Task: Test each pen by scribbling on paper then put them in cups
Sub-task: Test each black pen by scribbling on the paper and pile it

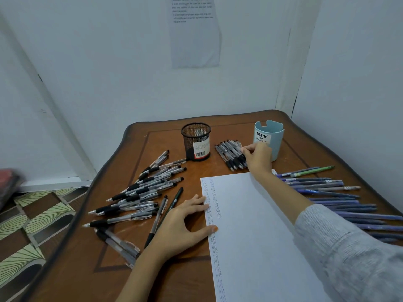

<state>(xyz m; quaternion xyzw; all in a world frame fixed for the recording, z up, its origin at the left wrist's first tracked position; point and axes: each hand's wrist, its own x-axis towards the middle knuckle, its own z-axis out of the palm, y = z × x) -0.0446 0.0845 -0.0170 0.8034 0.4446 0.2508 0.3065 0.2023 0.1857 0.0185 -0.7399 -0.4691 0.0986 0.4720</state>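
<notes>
The paper point(250, 225) lies flat on the near right part of the table point(72, 277). Columns of small pen marks point(212, 205) run down its left margin.

Left hand point(185, 219): palm down, fingers straight and slightly spread, thumb splayed wide. The fingertips and the thumb tip rest on the left edge of the paper. It holds nothing.

Left of this hand, loose black pens point(141, 192) lie scattered on the table, with one dark slim pen point(174, 203) just beside the knuckles.

The right arm, in a grey sleeve point(349, 247), crosses over the top right corner of the paper. Right of the arm, a row of blue pens point(338, 199) lies fanned along the table edge, with one green pen point(316, 170) at its far end.

Right hand point(258, 158): reached to a small pile of black pens point(231, 155) beyond the paper. The fingers are curled, with the tips touching the far end of the pile. Whether they have closed round a single pen cannot be told.

The blue cup point(269, 138), labelled "DIY Desk Organizer", stands upright just behind the right hand. The black mesh cup point(196, 141) stands upright left of the pile. No pens rise above either rim.

On the wall behind the table hangs a printed sheet point(195, 31).
</notes>
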